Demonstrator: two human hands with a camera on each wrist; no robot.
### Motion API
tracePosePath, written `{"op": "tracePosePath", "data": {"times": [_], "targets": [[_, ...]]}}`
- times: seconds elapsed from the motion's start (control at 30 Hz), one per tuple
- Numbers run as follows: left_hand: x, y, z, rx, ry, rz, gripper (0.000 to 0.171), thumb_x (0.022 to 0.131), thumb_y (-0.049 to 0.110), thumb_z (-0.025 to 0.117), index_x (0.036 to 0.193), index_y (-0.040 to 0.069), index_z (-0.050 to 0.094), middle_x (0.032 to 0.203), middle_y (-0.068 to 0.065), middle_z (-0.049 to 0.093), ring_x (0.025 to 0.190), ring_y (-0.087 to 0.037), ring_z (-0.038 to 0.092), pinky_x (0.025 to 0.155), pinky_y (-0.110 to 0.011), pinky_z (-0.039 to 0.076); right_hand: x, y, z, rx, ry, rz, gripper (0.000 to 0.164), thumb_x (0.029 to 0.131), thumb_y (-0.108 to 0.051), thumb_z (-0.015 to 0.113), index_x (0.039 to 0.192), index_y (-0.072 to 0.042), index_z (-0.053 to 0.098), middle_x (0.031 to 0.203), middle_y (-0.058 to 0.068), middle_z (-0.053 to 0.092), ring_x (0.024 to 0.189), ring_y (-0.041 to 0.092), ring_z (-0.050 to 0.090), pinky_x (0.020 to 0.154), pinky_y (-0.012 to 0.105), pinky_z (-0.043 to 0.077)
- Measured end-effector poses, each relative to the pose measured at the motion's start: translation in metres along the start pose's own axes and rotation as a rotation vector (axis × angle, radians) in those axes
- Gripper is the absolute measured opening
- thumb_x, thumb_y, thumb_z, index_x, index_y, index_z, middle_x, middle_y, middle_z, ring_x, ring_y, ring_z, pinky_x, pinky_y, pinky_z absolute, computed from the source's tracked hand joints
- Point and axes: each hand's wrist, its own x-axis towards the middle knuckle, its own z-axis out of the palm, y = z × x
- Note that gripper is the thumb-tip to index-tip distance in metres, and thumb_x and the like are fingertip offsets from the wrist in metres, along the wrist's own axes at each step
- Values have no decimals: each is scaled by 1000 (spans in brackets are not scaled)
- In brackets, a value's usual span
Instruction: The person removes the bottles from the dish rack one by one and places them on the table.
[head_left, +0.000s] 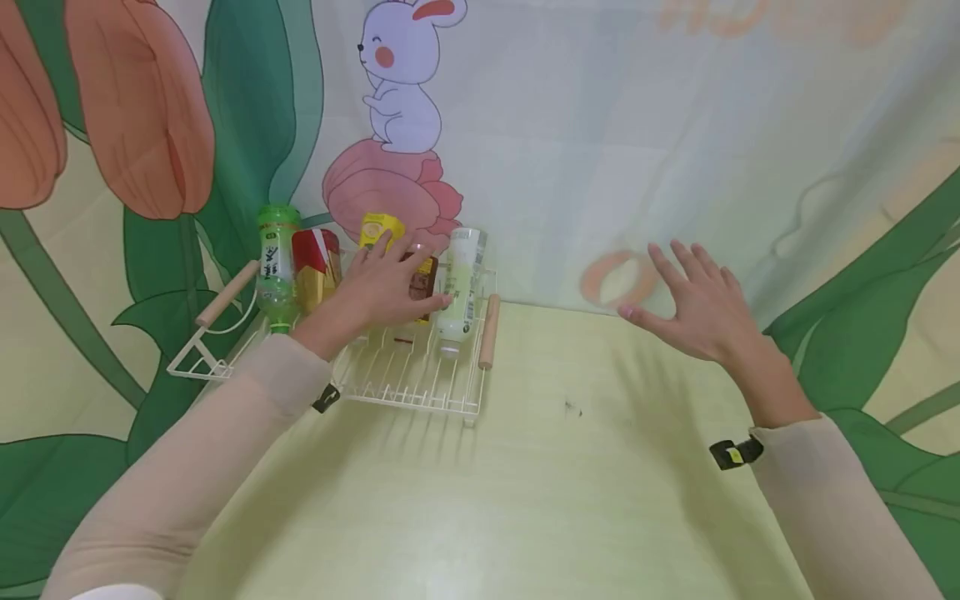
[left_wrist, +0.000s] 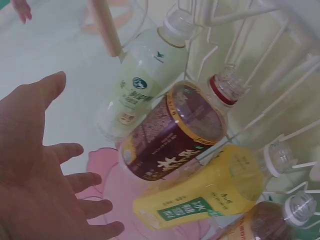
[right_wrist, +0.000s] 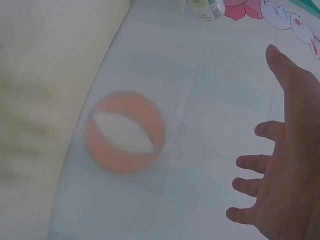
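My left hand [head_left: 382,287] hovers over a white wire rack [head_left: 405,406], its fingers spread and holding nothing. Several bottles lean cap-down in that rack. Closest to the hand are a yellow bottle [left_wrist: 200,190], a dark purple bottle [left_wrist: 172,130] and a white-and-green bottle [head_left: 463,283]; in the left wrist view a gap separates them from the fingers. Further left stand a red-and-gold container [head_left: 317,267] and a green bottle [head_left: 277,267], partly behind the left forearm. Off to the right, my right hand [head_left: 701,304] is raised above the table, fingers spread, with nothing in it.
Wooden handles [head_left: 489,332] flank the rack on both sides. The pale yellow-green table [head_left: 525,500] carries a small dark mark [head_left: 573,407]. Behind it hangs a curtain [head_left: 555,150] printed with a rabbit and tulips.
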Motion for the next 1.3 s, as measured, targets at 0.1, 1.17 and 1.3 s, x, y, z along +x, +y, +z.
{"op": "tracePosePath", "data": {"times": [0.1,1.17,1.3], "targets": [[-5,5,-3,28,14,19,97,93,69,65,170,27,24,177,-10,11,161,-46,4,124,-72,10,-5,-7,-2,32,-20,-17,102,97,-73,55,172,-21,8,176,19,9,160,49,6,117,80,12],[29,66,34,-470,119,-176,100,102,49,65,170,7,5,176,-17,11,159,-41,22,125,-61,26,32,-138,136,1071,-6,98,79,104,-59,59,169,-27,27,171,11,31,154,36,35,116,62,41],[32,64,39,-521,65,-204,103,103,49,64,170,7,-2,176,-19,6,159,-41,21,124,-63,27,37,-151,151,1204,-89,160,80,105,-55,60,169,-23,26,168,19,32,148,40,43,111,59,48]]}}
